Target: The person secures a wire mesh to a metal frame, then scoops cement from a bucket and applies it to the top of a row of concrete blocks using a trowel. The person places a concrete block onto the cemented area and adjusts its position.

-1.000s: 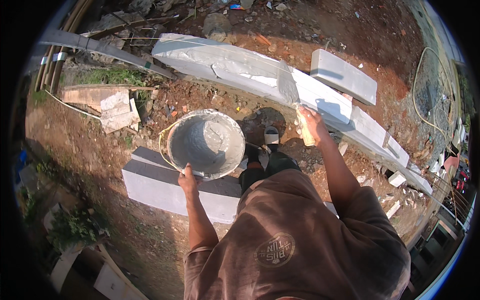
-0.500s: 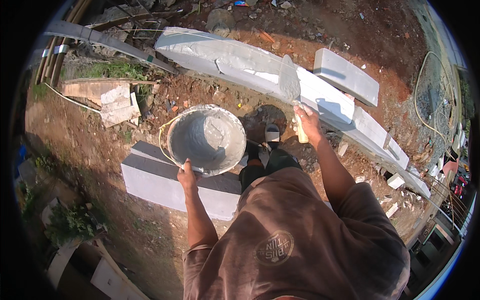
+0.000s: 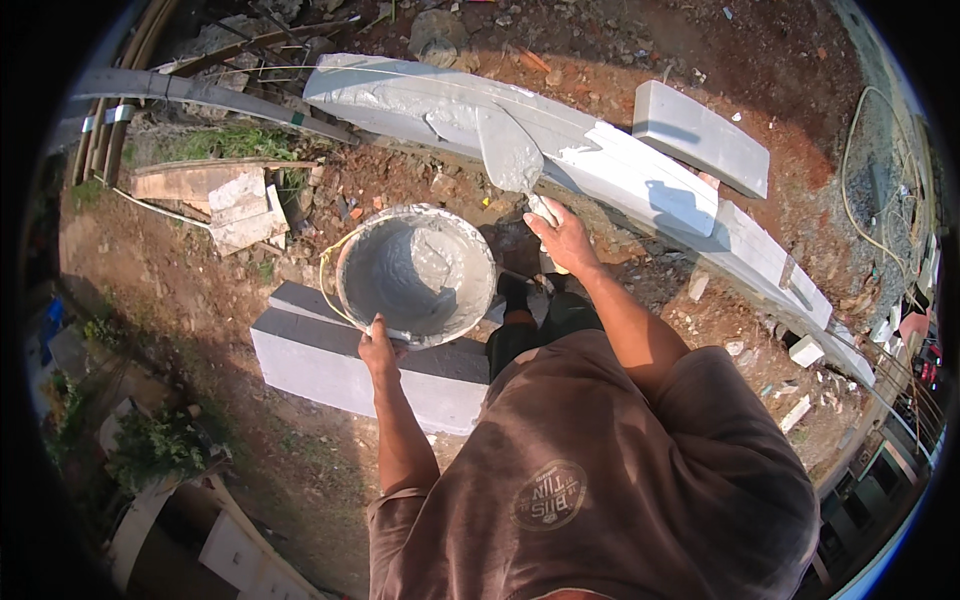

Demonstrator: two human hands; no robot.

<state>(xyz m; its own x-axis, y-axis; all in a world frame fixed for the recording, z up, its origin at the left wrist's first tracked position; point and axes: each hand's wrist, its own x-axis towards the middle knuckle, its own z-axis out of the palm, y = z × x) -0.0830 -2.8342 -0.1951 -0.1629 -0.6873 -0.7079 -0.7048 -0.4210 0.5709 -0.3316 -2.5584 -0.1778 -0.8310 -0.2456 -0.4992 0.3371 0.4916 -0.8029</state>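
Observation:
My left hand (image 3: 377, 345) grips the near rim of a round bucket (image 3: 347, 270), which is coated with grey mortar (image 3: 432, 262) inside. A thin yellowish handle hangs at the bucket's left side. Closed round its handle, my right hand (image 3: 563, 238) holds a trowel (image 3: 511, 150) whose blade is smeared with grey mortar. The blade is over the near side of a long, low wall of pale blocks (image 3: 650, 185), to the right of and beyond the bucket. Wet grey mortar covers the wall's left stretch; farther right the blocks are bare and white.
Behind the wall lies a loose pale block (image 3: 700, 137). More blocks (image 3: 350, 365) lie below the bucket, left of my legs. Broken boards (image 3: 235, 205) rest on rubble at the left. A string runs along the wall, and a hose (image 3: 850, 180) curves at the far right.
The trowel and my right hand have moved left along the wall, nearer the bucket, and the blade has turned its broad face into view. My left hand still holds the bucket in nearly the same place.

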